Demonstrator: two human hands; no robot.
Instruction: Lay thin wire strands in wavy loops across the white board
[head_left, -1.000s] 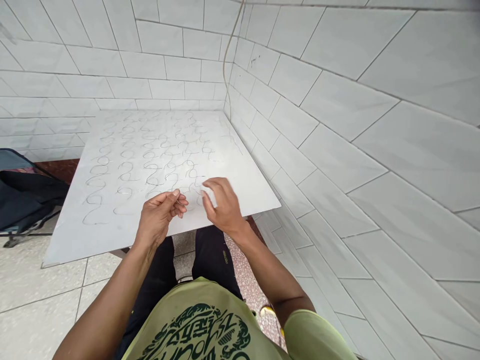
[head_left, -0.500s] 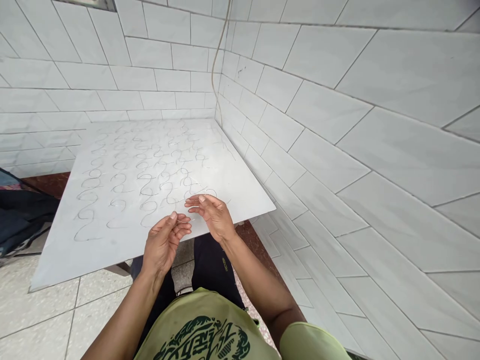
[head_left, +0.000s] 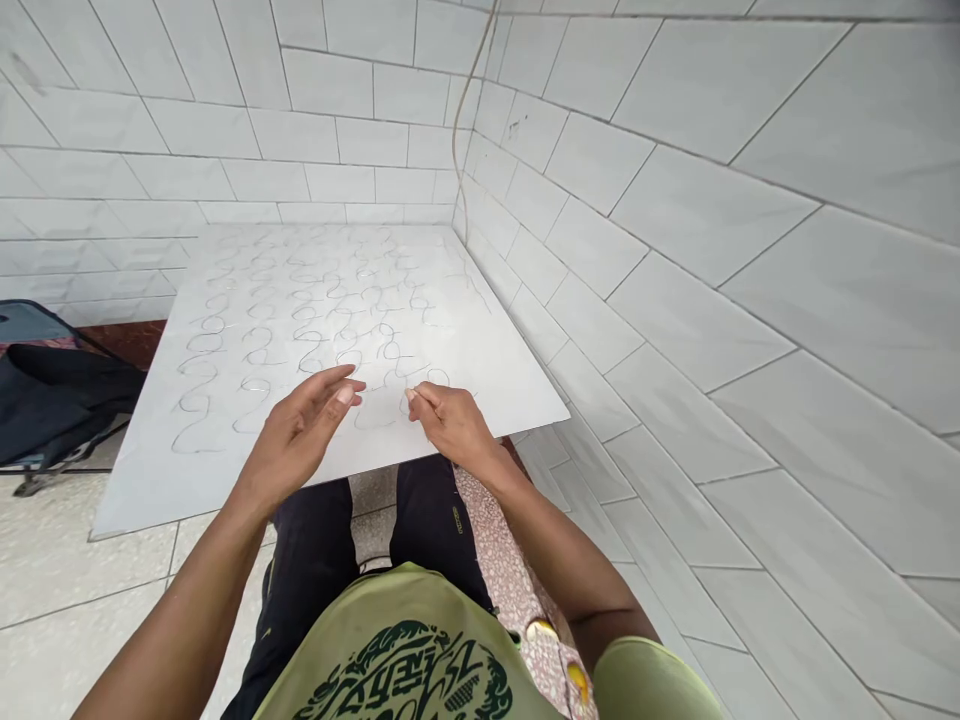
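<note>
Two tiled walls (head_left: pixel 705 270) meet behind the worktop (head_left: pixel 502 385), the right one running close along its side, and a thin cable (head_left: pixel 454 150) dangles down the corner. Over on the left, near the worktop, it's a chair (head_left: pixel 30 320) with dark cloth (head_left: pixel 67 400). Down on the floor (head_left: pixel 67 610), yellow bits (head_left: pixel 577 682) peek out beside the right forearm. Dark trousers (head_left: pixel 427 510) sit under the near edge, green shirt (head_left: pixel 382 640) below.

And across that white surface, columns of thin curls (head_left: pixel 309 312), left and middle, too fine to say what they're made of; both hands block some of the nearest.

To the grip, then! Left hand (head_left: pixel 296 430), over the near edge: thumb and fingers parted, a gap between. Right hand (head_left: pixel 454 422): thumb and forefinger pinched together, tips toward the left, one curl showing just beyond the knuckles. Anything caught in that pinch? Too small to tell!
</note>
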